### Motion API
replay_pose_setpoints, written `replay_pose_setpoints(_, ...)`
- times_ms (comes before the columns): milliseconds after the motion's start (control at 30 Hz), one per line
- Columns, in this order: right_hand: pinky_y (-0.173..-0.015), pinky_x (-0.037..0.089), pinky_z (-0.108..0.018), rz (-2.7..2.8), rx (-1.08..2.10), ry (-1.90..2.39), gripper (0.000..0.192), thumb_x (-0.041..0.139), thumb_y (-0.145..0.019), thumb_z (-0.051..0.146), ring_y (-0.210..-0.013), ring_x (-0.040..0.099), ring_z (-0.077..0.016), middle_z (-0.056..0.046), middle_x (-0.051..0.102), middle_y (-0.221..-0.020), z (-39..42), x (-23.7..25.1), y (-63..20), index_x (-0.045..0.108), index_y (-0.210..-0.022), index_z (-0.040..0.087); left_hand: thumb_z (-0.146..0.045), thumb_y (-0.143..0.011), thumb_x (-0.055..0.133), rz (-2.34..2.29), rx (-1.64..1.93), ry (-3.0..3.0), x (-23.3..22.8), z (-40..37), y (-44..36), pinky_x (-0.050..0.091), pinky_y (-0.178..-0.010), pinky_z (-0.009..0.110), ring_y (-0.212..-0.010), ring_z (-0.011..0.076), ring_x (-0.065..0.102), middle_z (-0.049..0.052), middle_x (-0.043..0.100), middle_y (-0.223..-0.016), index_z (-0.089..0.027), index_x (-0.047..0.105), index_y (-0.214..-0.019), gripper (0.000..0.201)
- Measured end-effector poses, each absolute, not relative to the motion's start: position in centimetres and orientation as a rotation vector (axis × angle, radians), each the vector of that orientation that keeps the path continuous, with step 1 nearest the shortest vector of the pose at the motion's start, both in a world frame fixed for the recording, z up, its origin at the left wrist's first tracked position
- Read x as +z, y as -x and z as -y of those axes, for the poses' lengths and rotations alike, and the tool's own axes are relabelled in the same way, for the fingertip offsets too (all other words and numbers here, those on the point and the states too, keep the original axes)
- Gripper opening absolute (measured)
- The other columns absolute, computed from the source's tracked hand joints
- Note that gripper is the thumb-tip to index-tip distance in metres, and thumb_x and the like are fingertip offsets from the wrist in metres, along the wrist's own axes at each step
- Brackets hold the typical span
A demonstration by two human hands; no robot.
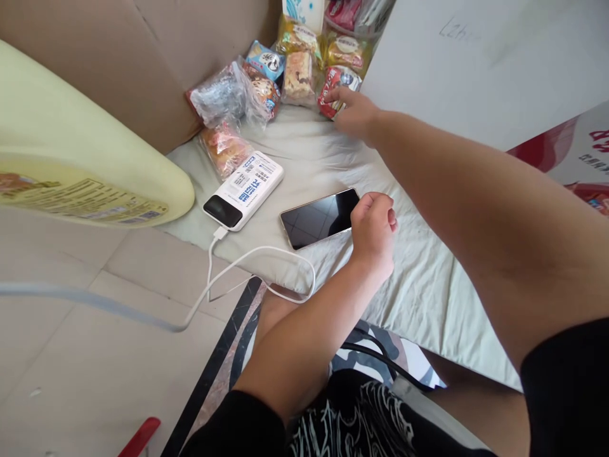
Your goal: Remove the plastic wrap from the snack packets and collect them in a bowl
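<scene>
My right hand [352, 114] reaches to the back and has its fingers on a red snack packet [337, 89], gripping its near side. The thumb side is partly hidden. My left hand [374, 230] is curled into a loose fist at the right end of a smartphone [318, 219], covering that corner. The phone lies face up with a dark screen on the pale cloth [328, 158]. Left of it lies a white power bank [245, 189], with a white cable [257, 249] plugged into its near end.
Several snack packs, including a wrapped cake [298, 76] and a blue packet [265, 60], crowd the back corner by a brown panel [157, 63]. A large yellow bottle [95, 158] leans in from the left. A white board [466, 70] borders the right. Tiled floor [95, 355] shows below left.
</scene>
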State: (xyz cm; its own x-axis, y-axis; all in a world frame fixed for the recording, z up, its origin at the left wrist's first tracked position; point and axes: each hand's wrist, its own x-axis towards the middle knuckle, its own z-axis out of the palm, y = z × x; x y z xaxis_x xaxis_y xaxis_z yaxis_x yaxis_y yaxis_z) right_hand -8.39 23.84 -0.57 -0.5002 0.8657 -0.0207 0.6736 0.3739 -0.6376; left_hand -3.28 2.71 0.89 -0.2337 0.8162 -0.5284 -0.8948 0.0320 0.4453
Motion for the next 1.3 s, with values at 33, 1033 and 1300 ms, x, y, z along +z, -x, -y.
replay_pose_setpoints(33,-0.063,0.032,-0.011,2.314,0.839,1.432,0.056,0.05,-0.083,-0.005,-0.062,0.035,0.0035,0.003,0.064,-0.1,-23.1,0.0,7.9,0.071,-0.134,0.007,-0.004,-0.088,0.052,-0.848,1.597,0.114,0.8,-2.8,3.1,0.023,-0.054,0.023,-0.05,0.0059,0.031,-0.007,0.033,-0.055,-0.018,0.043,-0.062,0.031)
replay_pose_setpoints(1033,-0.107,0.056,-0.052,1.653,0.945,0.937,0.069,0.075,-0.09,0.042,-0.14,0.056,-0.0327,-0.014,0.047,-0.157,3.1,-5.5,-25.2,0.044,-0.151,0.032,-0.068,-0.089,0.068,-0.557,0.394,-0.368,-3.9,-2.0,-5.3,0.058,-0.055,0.032,-0.059,0.0208,0.071,0.005,0.076,-0.08,-0.018,0.069,-0.11,0.055)
replay_pose_setpoints(1300,-0.083,0.055,-0.036,1.315,1.107,1.328,0.044,0.079,-0.085,0.053,-0.091,0.066,-0.0189,-0.004,0.068,-0.102,1.9,-3.8,-26.7,0.056,-0.107,0.022,-0.08,-0.069,0.078,-0.687,0.504,-0.626,-4.6,-2.4,-6.9,0.062,-0.059,0.033,-0.079,0.0253,0.076,0.01,0.079,-0.099,-0.023,0.071,-0.113,0.072)
